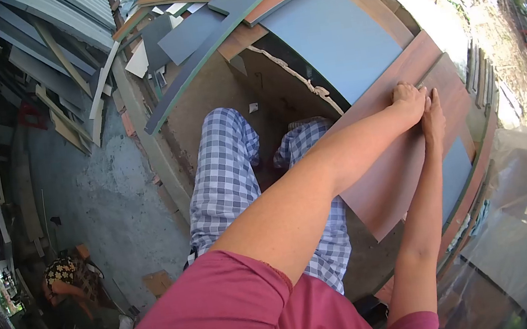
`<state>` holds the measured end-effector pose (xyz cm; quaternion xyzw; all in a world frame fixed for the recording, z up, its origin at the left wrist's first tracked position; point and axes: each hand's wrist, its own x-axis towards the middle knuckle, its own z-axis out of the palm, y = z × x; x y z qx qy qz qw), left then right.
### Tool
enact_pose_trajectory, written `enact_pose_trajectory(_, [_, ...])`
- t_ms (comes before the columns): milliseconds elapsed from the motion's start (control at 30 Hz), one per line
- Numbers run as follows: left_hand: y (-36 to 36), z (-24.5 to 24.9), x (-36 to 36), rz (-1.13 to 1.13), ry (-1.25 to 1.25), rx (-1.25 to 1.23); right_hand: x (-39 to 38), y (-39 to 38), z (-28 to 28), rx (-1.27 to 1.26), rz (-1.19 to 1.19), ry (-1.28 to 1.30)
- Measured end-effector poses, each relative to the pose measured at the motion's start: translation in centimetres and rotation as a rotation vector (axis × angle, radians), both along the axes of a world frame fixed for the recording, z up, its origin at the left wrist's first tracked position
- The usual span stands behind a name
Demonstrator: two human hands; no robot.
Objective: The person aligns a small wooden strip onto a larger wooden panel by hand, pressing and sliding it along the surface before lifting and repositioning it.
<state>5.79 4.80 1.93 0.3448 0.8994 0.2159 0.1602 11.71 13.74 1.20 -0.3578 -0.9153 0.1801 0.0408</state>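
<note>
A brown wood-grain laminate sheet [385, 178] lies over other panels to my right, its near part bowed and one corner sticking out beside my knee. My left hand [407, 103] has its fingers bent and closed at the sheet's upper edge. Close against it, my right hand [433, 121] grips the same edge, one finger extended along the surface. Under both hands runs a seam with another brown panel [398, 73]. A blue-grey panel [332, 32] lies beyond, and more of a blue panel [454, 172] shows beneath on the right.
A long curved dark strip [220, 37] crosses the stacked offcuts ahead. Boards [58, 71] lean at the left above a concrete floor [114, 191]. Clear plastic sheeting [514, 198] covers something at right. Another person [69, 280] bends over at lower left.
</note>
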Motion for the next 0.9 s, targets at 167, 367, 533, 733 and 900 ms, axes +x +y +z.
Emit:
enact_pose_trajectory(167, [-3.3, 0.9, 2.8, -0.035, 0.030, -0.012, 2.9, -3.4, 0.5, 0.005, -0.036, -0.052])
enact_pose_trajectory(367, [-10.6, -0.9, 10.1, -0.139, 0.066, 0.152, 11.2, -11.4, 2.7, -0.026, -0.033, -0.016])
enact_pose_trajectory(533, [-17.7, 0.4, 16.0, -0.239, -0.014, 0.156, 18.0, -17.1, 3.3, -0.075, -0.083, -0.069])
enact_pose_trajectory(733, [-21.1, 1.7, 17.7, -0.269, -0.129, 0.146, 21.4, -20.8, 3.1, -0.118, -0.071, -0.068])
enact_pose_trajectory(900, [-20.2, 1.7, 16.0, -0.223, -0.126, 0.113, 19.3, -20.6, 3.5, -0.112, -0.049, -0.086])
